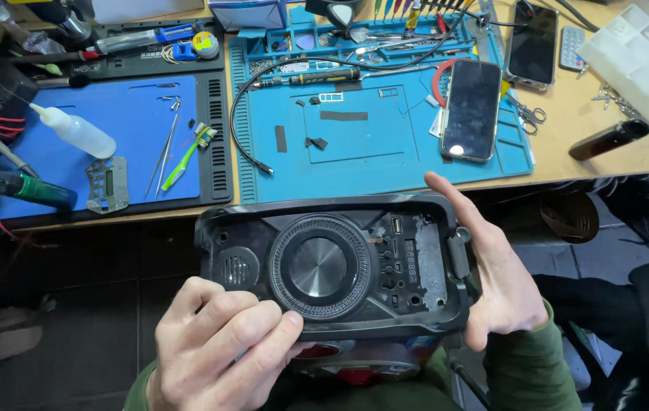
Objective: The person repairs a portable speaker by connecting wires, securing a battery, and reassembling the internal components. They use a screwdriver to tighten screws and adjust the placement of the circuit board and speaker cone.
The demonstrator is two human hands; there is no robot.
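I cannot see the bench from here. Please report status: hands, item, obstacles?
Left hand grips speaker housing at lower edge. Right hand braces its right end. Housing held above lap, off the blue mat. Nothing blocking.

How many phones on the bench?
2. One phone lies face up at the right edge of the teal mat; a second phone lies just beyond it on the wood. Clutter may hide others.
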